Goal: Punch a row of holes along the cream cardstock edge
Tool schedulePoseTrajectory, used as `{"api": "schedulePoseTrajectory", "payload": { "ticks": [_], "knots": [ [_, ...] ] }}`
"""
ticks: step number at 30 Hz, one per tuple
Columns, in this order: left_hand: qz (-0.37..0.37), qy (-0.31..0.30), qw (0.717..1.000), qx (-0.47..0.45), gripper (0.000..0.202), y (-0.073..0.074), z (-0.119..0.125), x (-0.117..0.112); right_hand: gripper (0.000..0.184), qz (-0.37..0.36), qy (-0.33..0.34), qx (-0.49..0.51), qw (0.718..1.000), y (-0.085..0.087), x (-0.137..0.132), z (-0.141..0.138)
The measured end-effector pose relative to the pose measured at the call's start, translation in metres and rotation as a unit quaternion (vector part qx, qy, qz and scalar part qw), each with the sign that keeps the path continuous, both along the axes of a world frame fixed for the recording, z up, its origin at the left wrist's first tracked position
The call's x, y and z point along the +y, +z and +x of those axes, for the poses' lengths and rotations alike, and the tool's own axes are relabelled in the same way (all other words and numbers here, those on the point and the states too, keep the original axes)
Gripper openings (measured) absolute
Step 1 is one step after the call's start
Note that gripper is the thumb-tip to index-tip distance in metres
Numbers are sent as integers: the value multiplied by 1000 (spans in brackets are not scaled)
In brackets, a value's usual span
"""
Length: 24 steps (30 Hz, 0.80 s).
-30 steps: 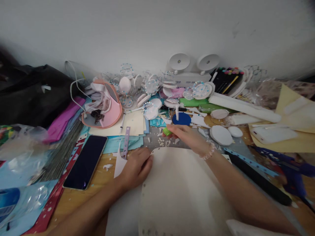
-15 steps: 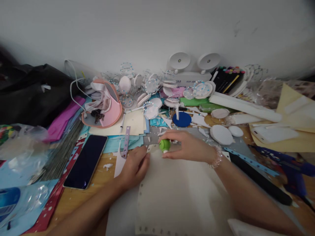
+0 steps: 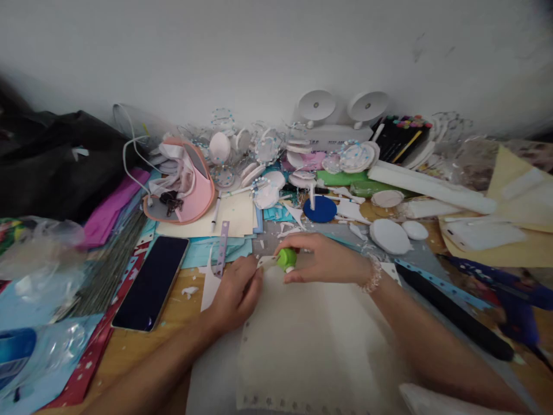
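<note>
A large off-white sheet of paper (image 3: 311, 340) lies in front of me, with small shaped holes along its left and bottom edges. My left hand (image 3: 239, 291) is closed on its top left corner, fingers curled. In my right hand (image 3: 317, 259) is a small green craft punch (image 3: 286, 260) with a white lower part. It sits on the sheet's top edge, a little right of my left fingers, gripped between thumb and fingers. A beaded bracelet circles the right wrist. Left of my left hand is a purple strip with punched holes (image 3: 222, 249).
A phone (image 3: 152, 283) lies on the left, near a pink sun visor (image 3: 201, 190). Behind are white discs with beaded wire, a blue disc (image 3: 319, 209) and a twin-head lamp (image 3: 341, 136). At right lie a black rod (image 3: 458, 314) and a blue glue gun (image 3: 505, 288).
My right hand with the green punch has shifted slightly left along the sheet's top edge, and the punch has tilted a little. My left hand stays at the corner.
</note>
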State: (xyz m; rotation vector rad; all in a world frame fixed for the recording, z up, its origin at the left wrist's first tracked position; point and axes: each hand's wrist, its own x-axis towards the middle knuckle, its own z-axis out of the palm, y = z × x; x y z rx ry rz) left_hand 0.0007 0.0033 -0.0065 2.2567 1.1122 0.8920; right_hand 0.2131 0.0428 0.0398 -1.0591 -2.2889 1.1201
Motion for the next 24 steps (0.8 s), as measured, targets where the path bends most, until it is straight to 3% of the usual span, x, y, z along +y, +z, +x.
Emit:
{"api": "schedulePoseTrajectory", "payload": {
  "ticks": [5,16,22,24],
  "knots": [
    [3,9,1000,2,24,0,0,0,38,9,17,12,1000,-2,2,1],
    [-7,4,1000,-8,25,2,0,0,23,160,38,-9,986,-13,-1,-2],
    [-87,-54,993,-66,17,1,-4,4,22,184,55,-15,981,-16,-1,-8],
    [-104,-67,989,-81,23,1,-4,6,21,184,67,-13,981,-16,-3,-11]
  ]
}}
